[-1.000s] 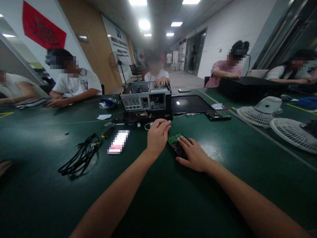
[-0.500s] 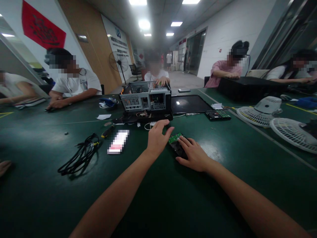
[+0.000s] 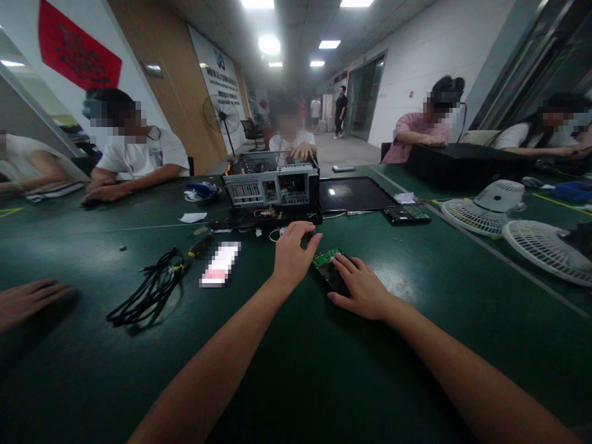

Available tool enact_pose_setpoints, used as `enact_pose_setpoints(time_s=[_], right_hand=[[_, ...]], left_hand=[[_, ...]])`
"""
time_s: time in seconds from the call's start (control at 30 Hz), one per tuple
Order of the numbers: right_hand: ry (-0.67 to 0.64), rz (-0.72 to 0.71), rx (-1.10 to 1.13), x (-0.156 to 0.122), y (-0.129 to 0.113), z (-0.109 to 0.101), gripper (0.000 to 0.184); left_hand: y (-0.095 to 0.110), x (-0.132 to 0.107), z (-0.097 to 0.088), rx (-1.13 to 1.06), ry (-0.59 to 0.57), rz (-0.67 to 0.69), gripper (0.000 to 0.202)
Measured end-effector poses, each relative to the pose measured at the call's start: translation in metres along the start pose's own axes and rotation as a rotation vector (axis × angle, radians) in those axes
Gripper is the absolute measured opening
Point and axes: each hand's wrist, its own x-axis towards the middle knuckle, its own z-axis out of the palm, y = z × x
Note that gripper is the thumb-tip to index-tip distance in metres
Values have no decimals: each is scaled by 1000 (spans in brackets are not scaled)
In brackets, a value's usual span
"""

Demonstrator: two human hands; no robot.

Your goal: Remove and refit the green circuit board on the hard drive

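Observation:
My right hand [image 3: 363, 290] lies over a hard drive [image 3: 329, 262], its fingers across the green circuit board and its thumb by the near edge; palm and fingers hide much of the drive. Just left of the drive, my left hand [image 3: 293, 256] hovers in front of the computer case, fingers curved and thumb apart. I see nothing held in it. An opened computer case [image 3: 268, 192] stands beyond both hands, with a dark panel below its front. A second hard drive [image 3: 407, 214], board side up, rests farther right.
Leftward lie a phone [image 3: 221, 265], a screwdriver [image 3: 200, 248] and a coiled black cable [image 3: 150, 290]. Another person's hand [image 3: 32, 302] is at the left edge. White fan grilles [image 3: 550, 250] are at right, a black panel [image 3: 356, 194] behind. A co-worker's hand [image 3: 303, 150] touches the case.
Another person's hand has reached farther in over the table from the left edge. My own hands and the hard drive stay nearly where they were. A person walks in the background.

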Motion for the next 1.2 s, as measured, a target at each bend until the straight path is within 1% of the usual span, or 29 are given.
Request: enact_pose_setpoints(time_s=[0.17,0.23,0.4,0.5,0.67,0.8,0.93,1.07,1.2], right_hand=[[12,3,2,0,0,1,89],[20,3,5,0,1,2,89],[9,1,8,0,2,3,89],[3,2,6,0,1,2,90],[8,0,8,0,2,3,90],[18,-2,8,0,3,5,90],[21,-7,3,1,3,6,90],[21,-6,3,1,3,5,89],[14,0,4,0,3,4,90]], left_hand=[[-1,1,-3,124,35,32,18],[-2,1,-3,143,30,44,21],[-2,1,-1,102,-53,84,29],[-2,0,1,74,-37,84,28],[-3,-2,2,7,11,19,17],[-3,-3,2,8,34,-15,17],[-3,-2,2,28,37,9,15],[-3,-2,2,56,32,24,20],[-2,-1,1,41,-22,43,26]])
